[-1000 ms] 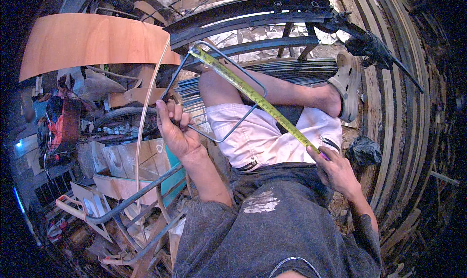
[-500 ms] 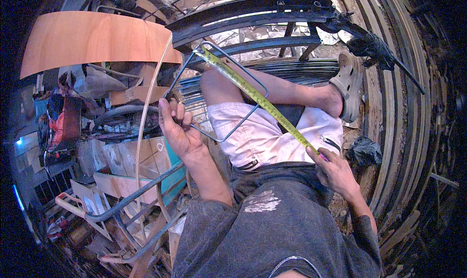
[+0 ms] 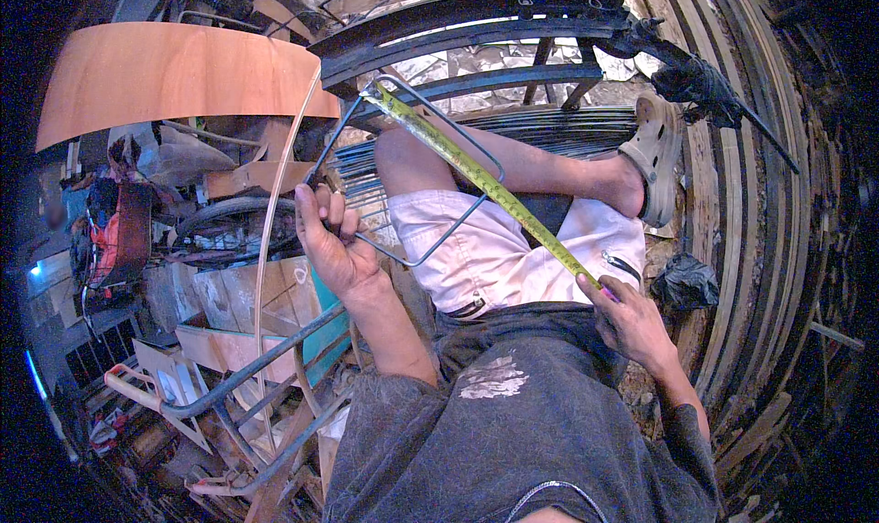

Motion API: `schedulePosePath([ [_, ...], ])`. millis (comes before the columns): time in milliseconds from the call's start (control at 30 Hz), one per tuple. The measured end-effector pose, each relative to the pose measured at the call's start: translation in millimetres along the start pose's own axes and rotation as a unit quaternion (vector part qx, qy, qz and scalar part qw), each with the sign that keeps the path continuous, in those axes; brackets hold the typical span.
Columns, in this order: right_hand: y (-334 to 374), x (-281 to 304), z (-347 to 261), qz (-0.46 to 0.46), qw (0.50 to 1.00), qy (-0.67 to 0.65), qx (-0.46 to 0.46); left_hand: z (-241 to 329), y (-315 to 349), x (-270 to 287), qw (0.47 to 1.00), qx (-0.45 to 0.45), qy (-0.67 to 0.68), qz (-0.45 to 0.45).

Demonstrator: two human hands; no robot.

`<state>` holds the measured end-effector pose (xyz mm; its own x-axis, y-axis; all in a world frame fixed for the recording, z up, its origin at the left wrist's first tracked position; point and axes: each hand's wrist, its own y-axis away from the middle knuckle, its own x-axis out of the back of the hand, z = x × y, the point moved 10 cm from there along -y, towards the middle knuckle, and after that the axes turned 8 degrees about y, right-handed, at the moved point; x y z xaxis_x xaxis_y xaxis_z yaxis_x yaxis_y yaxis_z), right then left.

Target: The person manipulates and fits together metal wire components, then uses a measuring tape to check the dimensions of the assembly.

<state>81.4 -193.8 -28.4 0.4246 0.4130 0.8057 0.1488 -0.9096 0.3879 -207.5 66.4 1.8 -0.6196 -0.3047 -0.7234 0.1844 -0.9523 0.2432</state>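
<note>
A bent metal rod frame (image 3: 439, 233), roughly four-sided, is held up over my lap. Fingers of my left hand (image 3: 339, 244) are curled around its lower left corner. A yellow tape measure (image 3: 499, 194) stretches slantwise across the frame, its metal end at the frame's far upper corner. My right hand (image 3: 627, 322) grips the other end of the tape near my right thigh. A bit of pink shows under those fingers; most of the tape's case is hidden.
A dark metal bench (image 3: 458, 38) stands beyond my legs, with a bundle of rods (image 3: 558, 129) below it. An orange-brown wooden sheet (image 3: 183, 75) lies far left. A tubular metal frame (image 3: 247, 367) is near my left elbow. Long timber strips (image 3: 732, 203) run along the right.
Almost nothing differs. My left hand and the near side of the rod frame have shifted very slightly left; the tape stays stretched across it.
</note>
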Motion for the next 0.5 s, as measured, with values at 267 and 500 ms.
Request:
schedulePosePath([
  [267, -1.5, 4.4, -3.0, 0.002, 1.0, 0.006, -0.001, -1.7, -2.8, 2.3, 1.0, 0.015, 0.003, -0.024],
  [500, -2.0, 5.8, -4.2, 0.012, 1.0, 0.008, 0.005, -0.7, -1.3, 2.4, 1.0, 0.013, -0.003, -0.009],
])
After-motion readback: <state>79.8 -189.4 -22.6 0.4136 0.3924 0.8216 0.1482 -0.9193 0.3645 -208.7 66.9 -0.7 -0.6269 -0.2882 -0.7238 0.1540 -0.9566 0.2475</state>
